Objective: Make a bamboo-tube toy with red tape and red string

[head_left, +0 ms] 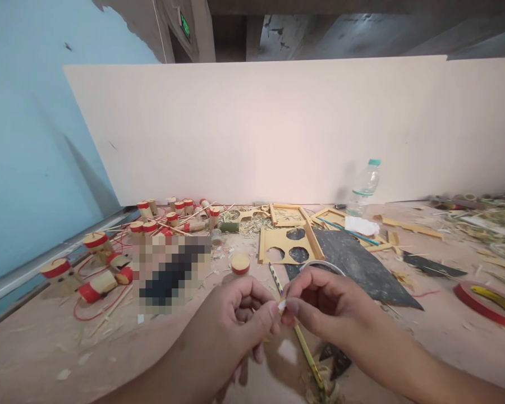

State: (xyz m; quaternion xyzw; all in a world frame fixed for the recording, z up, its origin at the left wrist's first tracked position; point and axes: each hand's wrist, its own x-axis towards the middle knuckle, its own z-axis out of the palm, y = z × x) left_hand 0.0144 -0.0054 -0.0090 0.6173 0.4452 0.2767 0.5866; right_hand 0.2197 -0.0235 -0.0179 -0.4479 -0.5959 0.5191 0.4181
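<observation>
In the middle of the view, a small whitish scrap (282, 304) is pinched between the fingertips of both hands; its material is too small to tell. My left hand (244, 314) is closed, thumb against the fingers, at the scrap's left end. From the right, my right hand (324, 300) pinches it with thumb and forefinger. Below them a yellow pencil (306, 350) lies on the table, and a blue-spotted white stick (275, 278) shows just behind the fingers. A short wooden cylinder with a red band (240, 264) stands beyond my left hand.
Red-banded bamboo pieces (96, 242) with cords crowd the left. Behind my hands are a wooden frame with round holes (286, 238) and a dark sheet (353, 264). A plastic bottle (364, 188) stands near the white panel (252, 129). Red tape (488, 303) lies at right.
</observation>
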